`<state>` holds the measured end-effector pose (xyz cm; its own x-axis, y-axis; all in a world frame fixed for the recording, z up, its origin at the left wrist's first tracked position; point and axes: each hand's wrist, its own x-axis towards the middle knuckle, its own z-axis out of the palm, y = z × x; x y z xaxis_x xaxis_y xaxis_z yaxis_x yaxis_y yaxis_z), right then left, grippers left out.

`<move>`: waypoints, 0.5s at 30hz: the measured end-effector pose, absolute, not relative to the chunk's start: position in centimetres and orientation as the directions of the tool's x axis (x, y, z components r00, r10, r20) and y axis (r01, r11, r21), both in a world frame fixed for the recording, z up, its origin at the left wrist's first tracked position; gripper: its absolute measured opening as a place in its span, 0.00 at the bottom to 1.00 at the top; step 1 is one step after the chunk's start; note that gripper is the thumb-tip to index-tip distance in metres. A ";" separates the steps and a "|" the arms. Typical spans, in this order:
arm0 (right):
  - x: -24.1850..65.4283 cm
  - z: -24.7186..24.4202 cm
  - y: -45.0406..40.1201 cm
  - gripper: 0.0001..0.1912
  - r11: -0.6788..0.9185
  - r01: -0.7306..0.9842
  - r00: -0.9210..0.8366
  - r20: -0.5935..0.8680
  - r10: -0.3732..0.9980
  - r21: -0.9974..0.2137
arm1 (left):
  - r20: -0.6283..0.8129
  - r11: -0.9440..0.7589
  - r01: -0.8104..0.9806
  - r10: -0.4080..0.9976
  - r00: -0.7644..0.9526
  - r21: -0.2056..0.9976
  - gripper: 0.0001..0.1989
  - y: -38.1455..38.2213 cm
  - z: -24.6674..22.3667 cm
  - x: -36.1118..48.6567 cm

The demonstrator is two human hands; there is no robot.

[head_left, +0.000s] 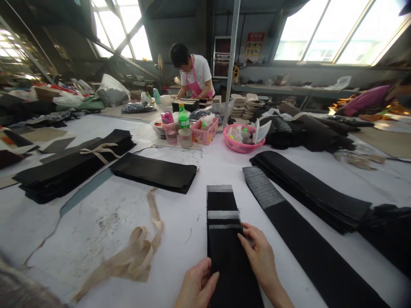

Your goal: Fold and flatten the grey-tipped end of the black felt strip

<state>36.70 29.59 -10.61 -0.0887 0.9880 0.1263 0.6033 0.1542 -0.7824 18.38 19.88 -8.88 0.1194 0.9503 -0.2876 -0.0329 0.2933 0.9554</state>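
A black fabric strip [229, 261] with grey-white bands across its far end lies lengthwise before me on the white table. My left hand [199, 282] pinches its left edge, thumb on top and fingers curled at the side. Further up on the right edge, my right hand [261, 259] is closed on the strip with thumb and forefinger. The bands look like layers set back one behind another. To the right lies a longer black strip [308, 239] with a grey patch [261, 186] at its far end, apart from my right hand.
Stacks of black pieces lie at right [308, 184], at left [73, 167] and mid-table [156, 171]. A beige cloth band [138, 252] curls on the left. Beyond are a green bottle [183, 116], a pink box [204, 131], a pink basin [244, 143] and a co-worker [194, 77].
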 end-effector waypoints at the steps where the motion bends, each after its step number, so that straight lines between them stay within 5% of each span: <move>1: 36.7 -10.7 29.6 0.08 0.167 0.612 -0.095 0.138 0.986 -0.773 | -0.289 0.293 -0.021 0.951 0.113 0.956 0.18 19.9 -8.9 18.4; 15: 36.6 -11.4 29.8 0.09 0.312 0.707 -0.175 0.271 0.947 -0.634 | -0.317 0.314 0.055 0.948 0.044 0.948 0.11 20.0 -10.2 18.3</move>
<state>36.58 29.79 -11.43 -0.1750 0.9467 0.2706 0.7074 0.3120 -0.6342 18.28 19.98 -10.15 0.0437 0.9475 -0.3167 0.0546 0.3143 0.9478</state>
